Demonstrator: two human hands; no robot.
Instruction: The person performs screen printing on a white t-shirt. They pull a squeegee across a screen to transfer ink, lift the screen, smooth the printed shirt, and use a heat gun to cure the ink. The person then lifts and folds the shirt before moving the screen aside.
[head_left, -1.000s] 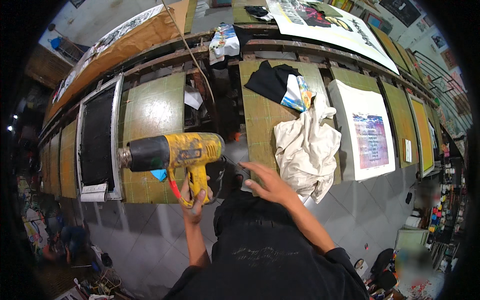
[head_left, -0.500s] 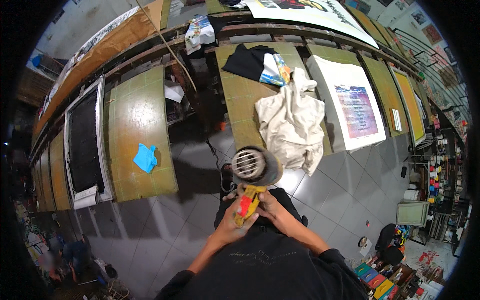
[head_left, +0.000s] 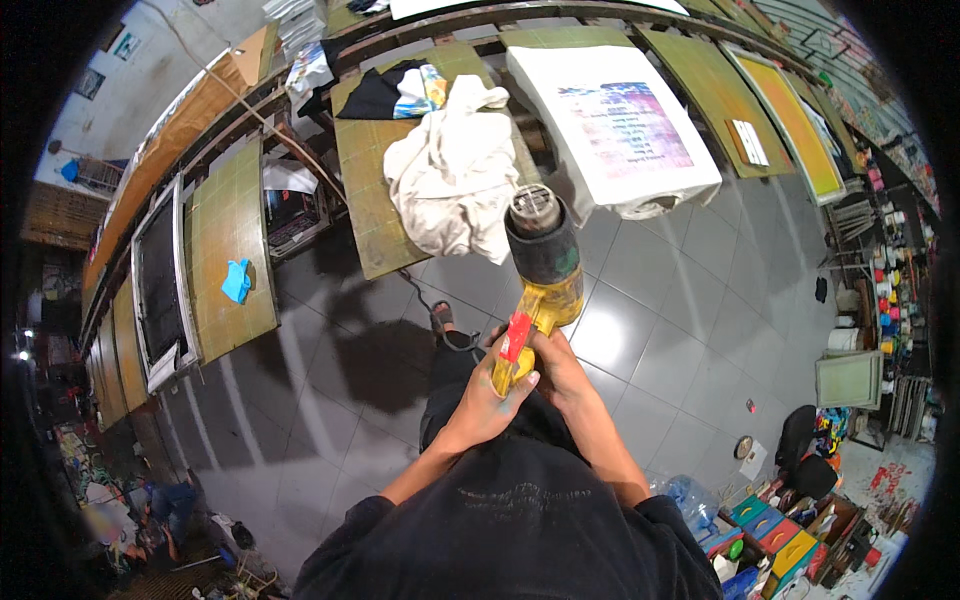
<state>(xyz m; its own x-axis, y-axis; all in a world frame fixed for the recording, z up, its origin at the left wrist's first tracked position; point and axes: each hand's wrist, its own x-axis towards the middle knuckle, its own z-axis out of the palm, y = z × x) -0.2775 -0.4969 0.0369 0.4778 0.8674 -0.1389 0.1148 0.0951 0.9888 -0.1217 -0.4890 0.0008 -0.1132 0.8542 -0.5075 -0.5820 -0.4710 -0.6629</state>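
Observation:
A yellow heat gun (head_left: 556, 297) with a dark, dirty barrel and red tape on its handle is in front of my body, its round metal nozzle pointing away. My left hand (head_left: 484, 408) is wrapped round the handle from the left. From the right, my right hand (head_left: 562, 372) closes on the same tool where handle meets body; some of its fingers are hidden. Past the nozzle, a white shirt (head_left: 557, 113) printed in blue, purple and pink lies flat over a board. A crumpled cream cloth (head_left: 452, 175) lies on the board to its left.
A dark cord (head_left: 416, 289) hangs near my foot. A black folded garment (head_left: 380, 88) and a blue cloth (head_left: 237, 282) lie on boards at left, beside a framed screen (head_left: 163, 285). Bottles and coloured boxes (head_left: 778, 535) stand lower right. Another person (head_left: 160, 515) is at lower left.
My view has turned and shifted to the right, toward the printed shirt. The heat gun has swung outward, its nozzle now farther from me. Both hands have stayed on it.

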